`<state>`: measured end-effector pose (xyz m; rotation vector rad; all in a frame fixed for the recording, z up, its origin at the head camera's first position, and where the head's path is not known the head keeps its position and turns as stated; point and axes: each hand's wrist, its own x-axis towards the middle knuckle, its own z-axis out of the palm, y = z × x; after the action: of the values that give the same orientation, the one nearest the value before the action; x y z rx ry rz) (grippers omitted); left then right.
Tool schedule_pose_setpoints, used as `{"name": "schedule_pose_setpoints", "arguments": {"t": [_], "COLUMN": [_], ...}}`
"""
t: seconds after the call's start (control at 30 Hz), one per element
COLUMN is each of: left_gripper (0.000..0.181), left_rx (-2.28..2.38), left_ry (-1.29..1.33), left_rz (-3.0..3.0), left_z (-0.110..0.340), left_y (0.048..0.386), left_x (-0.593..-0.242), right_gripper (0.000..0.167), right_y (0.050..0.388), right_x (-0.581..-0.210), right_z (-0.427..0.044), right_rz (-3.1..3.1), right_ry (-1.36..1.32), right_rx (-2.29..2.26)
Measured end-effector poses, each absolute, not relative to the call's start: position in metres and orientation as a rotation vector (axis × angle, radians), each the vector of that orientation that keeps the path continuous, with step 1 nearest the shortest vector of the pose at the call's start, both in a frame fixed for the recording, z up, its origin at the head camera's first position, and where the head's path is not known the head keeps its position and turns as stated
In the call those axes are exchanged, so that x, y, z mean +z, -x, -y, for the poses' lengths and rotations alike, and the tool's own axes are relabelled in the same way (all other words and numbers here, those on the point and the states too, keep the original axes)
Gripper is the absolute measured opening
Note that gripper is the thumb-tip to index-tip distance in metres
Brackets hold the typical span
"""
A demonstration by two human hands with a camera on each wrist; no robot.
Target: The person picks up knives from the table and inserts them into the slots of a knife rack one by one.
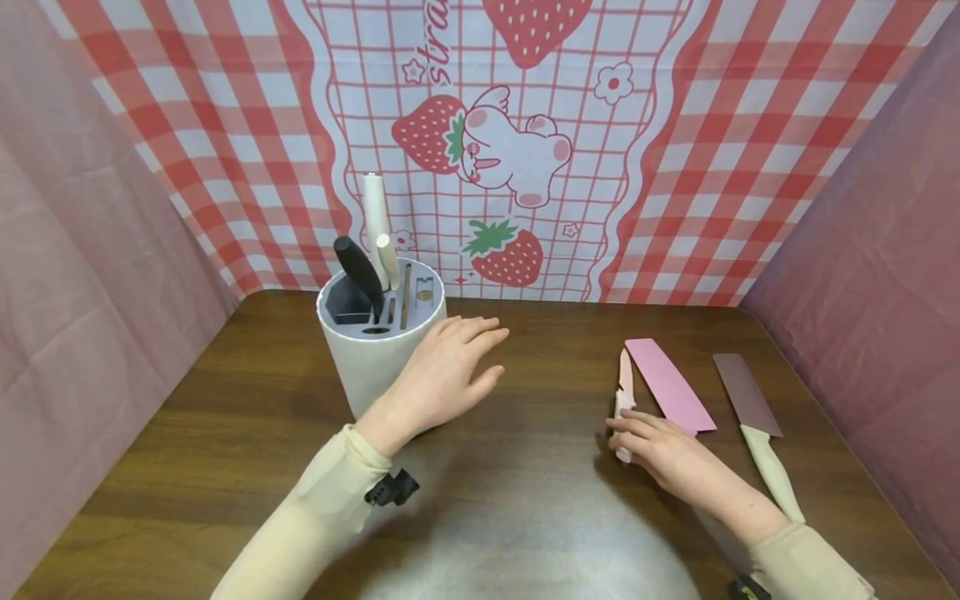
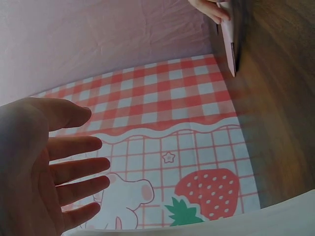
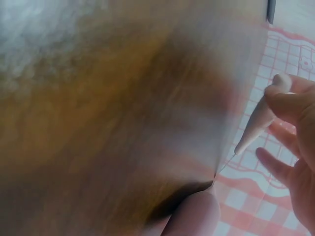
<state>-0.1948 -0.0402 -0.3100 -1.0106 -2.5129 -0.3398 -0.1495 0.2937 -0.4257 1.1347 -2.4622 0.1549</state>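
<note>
Small knife [image 1: 625, 397]; slim, pale-pink, pointed blade [image 1: 626, 372]; whitish handle [image 1: 624, 403]

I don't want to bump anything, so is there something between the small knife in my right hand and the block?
Only your left hand: in the head view it covers part of the block, on the side toward the knife. Nothing else visible stands between them.

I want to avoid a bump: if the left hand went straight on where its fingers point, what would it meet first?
Probably the cloth behind the table; the head view shows nothing on that line between it and the left hand, though depth is unclear.
</note>
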Motion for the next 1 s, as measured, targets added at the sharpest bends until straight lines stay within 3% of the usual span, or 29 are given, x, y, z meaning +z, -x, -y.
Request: {"name": "schedule_pose_setpoints", "arguments": {"t": [0.07, 0.23, 0.63, 0.87, 1.0], "left_gripper": [0.043, 0.043, 0.043, 0.043, 0.044], "left_rx": [-0.340, -0.351, -0.375, -0.369, -0.382], "left_ry": [1.009, 1.008, 0.998, 1.000, 1.014], "left_rz": [2.516, 2.529, 2.532, 2.541, 2.536], "left_z": [0.040, 0.041, 0.043, 0.043, 0.042], "left_y": [0.194, 0.194, 0.196, 0.196, 0.196], "left_x": [-0.310, -0.311, -0.316, -0.318, -0.319], "right_gripper": [0.018, 0.050, 0.048, 0.035, 0.035], "right_y": [0.149, 0.150, 0.153, 0.155, 0.155], "right_x": [-0.426, -0.424, -0.413, -0.406, -0.401], "right_z": [-0.293, -0.290, -0.288, -0.287, -0.288], "right_rz": [2.436, 2.412, 2.272, 2.166, 2.205], "right_ry": [-1.138, -1.125, -1.229, -1.276, -1.268], "right_rx": [0.145, 0.106, 0.039, -0.006, -0.049]}}
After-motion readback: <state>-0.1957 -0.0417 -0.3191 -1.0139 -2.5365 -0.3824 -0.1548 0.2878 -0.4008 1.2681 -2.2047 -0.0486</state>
